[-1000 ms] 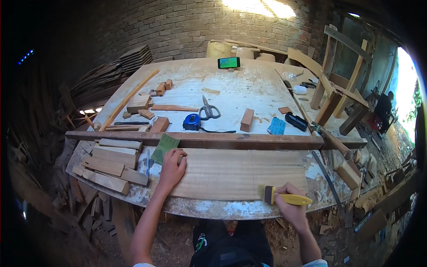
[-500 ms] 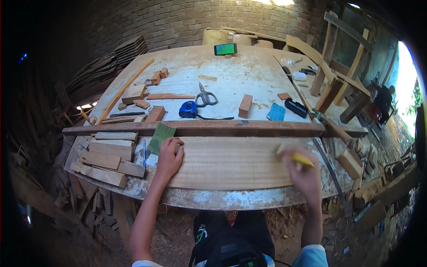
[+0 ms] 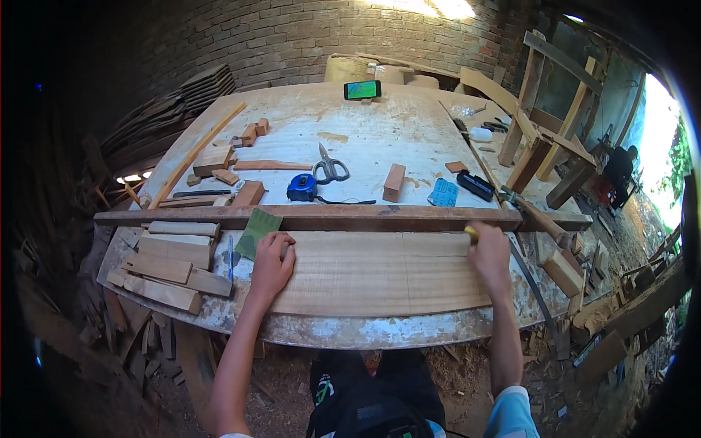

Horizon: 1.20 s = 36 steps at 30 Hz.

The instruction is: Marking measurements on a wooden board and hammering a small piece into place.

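Note:
A pale wide board (image 3: 365,274) lies along the front of the worn workbench (image 3: 365,328), against a long dark wooden bar (image 3: 394,217). My left hand (image 3: 272,266) rests at the board's left end with curled fingers, beside a green abrasive sheet (image 3: 255,226); what lies within those fingers is hard to make out. My right hand (image 3: 489,259) grips a yellow-handled brush (image 3: 473,234) at the board's far right, its bristles hidden. Short offcuts (image 3: 157,266) and a blue pen-like tool (image 3: 230,259) lie left of the board.
Behind the bar lie a tape measure (image 3: 301,187), scissors (image 3: 328,168), wood blocks (image 3: 394,182) and a propped phone (image 3: 362,90). A wooden frame (image 3: 533,160), mallet-like tool (image 3: 544,221) and dark metal strip (image 3: 537,292) are at right. A person (image 3: 619,171) is farther back.
My right hand with the brush has moved from the board's near edge up to its far right edge. My left hand stays at the left end. The view has shifted slightly.

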Motion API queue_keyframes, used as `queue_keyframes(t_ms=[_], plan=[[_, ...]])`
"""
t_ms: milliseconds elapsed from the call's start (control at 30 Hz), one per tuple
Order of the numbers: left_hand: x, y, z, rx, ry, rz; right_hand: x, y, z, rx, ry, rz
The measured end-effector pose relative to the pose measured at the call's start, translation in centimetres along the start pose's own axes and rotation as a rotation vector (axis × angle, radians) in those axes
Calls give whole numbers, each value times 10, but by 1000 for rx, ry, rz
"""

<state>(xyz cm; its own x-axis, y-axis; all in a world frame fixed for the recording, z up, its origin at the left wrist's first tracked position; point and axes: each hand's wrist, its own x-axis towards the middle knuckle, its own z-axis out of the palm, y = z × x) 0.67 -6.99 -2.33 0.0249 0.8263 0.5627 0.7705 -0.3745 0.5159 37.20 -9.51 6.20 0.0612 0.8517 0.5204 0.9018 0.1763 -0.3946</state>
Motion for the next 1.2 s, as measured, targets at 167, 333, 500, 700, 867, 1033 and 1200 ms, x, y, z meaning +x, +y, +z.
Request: queue_keyframes(t_ms=[167, 333, 500, 700, 867, 1033, 1200], plan=[[9, -2, 11, 32, -1, -7, -49, -77, -19, 846, -1030, -247], [-2, -5, 1, 5, 20, 29, -29, -73, -5, 572, -335, -281], [-2, -7, 3, -11, 28, -20, -43, -37, 22, 351, -511, -180], [0, -12, 5, -38, -6, -37, -12, -32, -10, 642, -249, 106], [11, -16, 10, -34, -8, -6, -18, -12, 57, 412, -246, -359], [2, -13, 8, -52, -17, -24, 4, -73, 46, 672, -414, -219], [-9, -28, 9, -39, -26, -35, -28, -95, 69, 579, -583, -505]])
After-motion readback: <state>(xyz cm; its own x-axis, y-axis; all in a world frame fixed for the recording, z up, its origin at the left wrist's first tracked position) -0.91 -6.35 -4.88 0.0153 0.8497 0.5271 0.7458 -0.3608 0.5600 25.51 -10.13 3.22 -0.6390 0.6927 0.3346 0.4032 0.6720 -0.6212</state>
